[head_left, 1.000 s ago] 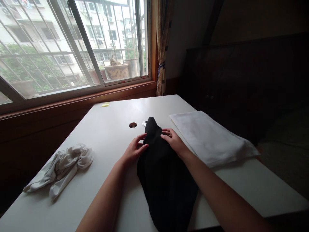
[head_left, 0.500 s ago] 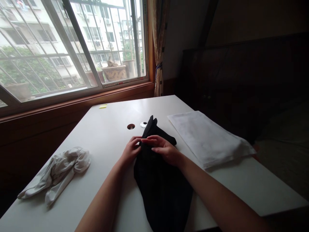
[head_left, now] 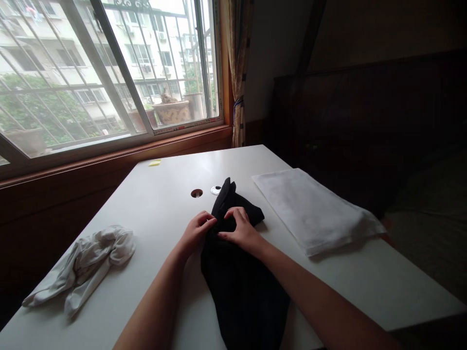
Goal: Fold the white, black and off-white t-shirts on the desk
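A black cloth [head_left: 248,287] lies bunched lengthwise on the white table [head_left: 153,209], narrow and gathered at its far end and wider toward me. What kind of garment it is, if any, I cannot make out. My left hand [head_left: 199,229] pinches the left edge of the gathered part, thumb and fingers together. Over the same part rests my right hand [head_left: 243,231], its thumb and forefinger curved and apart with black fabric showing in the gap between them. Both forearms reach in from the near edge, on either side of the cloth.
A crumpled pale grey cloth [head_left: 98,265] lies on the left. On the right is a flat white translucent bag [head_left: 314,211]. Farther back are a cable hole [head_left: 197,193], a round metal cover [head_left: 216,190] and a yellow sticky note [head_left: 154,163]. A window [head_left: 109,73] stands beyond.
My right hand has moved slightly left and toward me, and its thumb and forefinger have spread apart. My left hand has stayed at the cloth's left edge.
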`<action>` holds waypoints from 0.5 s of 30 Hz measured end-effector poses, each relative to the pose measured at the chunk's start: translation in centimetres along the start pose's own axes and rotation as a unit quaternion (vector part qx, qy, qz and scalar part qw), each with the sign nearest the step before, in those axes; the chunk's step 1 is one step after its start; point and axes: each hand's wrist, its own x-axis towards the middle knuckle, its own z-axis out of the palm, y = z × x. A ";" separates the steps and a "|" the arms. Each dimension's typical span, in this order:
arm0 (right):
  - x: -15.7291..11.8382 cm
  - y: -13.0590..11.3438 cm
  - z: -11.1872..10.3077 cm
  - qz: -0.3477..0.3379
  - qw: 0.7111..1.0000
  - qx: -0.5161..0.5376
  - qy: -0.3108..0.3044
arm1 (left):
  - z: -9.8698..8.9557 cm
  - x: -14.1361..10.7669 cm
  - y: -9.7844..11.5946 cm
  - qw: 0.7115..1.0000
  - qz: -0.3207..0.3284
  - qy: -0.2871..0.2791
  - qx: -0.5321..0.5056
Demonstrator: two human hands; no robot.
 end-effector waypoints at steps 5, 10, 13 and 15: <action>0.7 0.5 -1.2 0.064 0.997 0.030 -0.009 | 0.0 -0.3 0.0 0.991 -0.041 0.003 -0.125; 1.7 0.9 -3.2 0.058 0.991 0.117 0.024 | -0.7 -0.4 0.5 0.956 -0.043 0.072 -0.281; 2.1 0.6 -5.0 0.010 0.975 0.182 0.124 | -3.0 -0.3 0.4 0.912 -0.023 0.155 -0.379; 2.4 0.4 -6.5 -0.012 0.950 0.210 0.231 | -5.1 -0.4 0.0 0.871 -0.003 0.207 -0.445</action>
